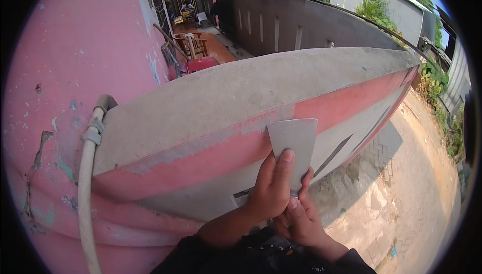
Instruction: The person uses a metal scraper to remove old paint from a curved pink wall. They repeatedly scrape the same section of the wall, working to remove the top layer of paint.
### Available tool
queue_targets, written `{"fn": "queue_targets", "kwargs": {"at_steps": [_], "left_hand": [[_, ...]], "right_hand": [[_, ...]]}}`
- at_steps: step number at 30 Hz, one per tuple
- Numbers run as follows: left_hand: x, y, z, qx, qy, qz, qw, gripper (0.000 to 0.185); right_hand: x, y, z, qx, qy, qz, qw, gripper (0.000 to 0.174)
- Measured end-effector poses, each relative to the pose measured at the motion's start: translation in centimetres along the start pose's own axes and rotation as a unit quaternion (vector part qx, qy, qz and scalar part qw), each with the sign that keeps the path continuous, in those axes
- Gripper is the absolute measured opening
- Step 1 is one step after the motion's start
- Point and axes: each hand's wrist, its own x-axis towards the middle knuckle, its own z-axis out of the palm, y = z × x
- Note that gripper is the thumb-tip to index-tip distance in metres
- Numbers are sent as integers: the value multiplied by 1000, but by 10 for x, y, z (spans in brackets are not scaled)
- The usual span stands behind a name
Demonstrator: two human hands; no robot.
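Note:
A wide metal putty knife (295, 138) stands blade up before me, its broad edge over the pink painted band (211, 161) of a masonry wall. My left hand (276, 183) grips the lower blade, the thumb flat on its face. Around the handle, mostly hidden by the fingers, my right hand (305, 213) is closed, with one finger behind the blade. The pink band is scraped to grey along its upper edge, left of the blade. Above it runs the wall's bare grey top (226, 82); a pale band lies below.
A pale pipe (87, 168) with couplings runs down the chipped pink house wall (75, 48) at the left. Behind the low wall are a wooden chair (192, 44), a dark fence wall (263, 22) and a seated person. A paved lane (376, 198) lies at the right.

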Motion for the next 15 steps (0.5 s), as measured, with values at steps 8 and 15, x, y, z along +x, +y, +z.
{"fn": "queue_targets", "kwargs": {"at_steps": [8,15], "left_hand": [[-5,-7,4,-13,-9,-30,999,36],[-9,-10,4,-13,14,-25,1000,36]], "right_hand": [[-5,5,-5,-52,36,-49,997,56],[-7,7,-11,-90,19,-19,996,46]]}}
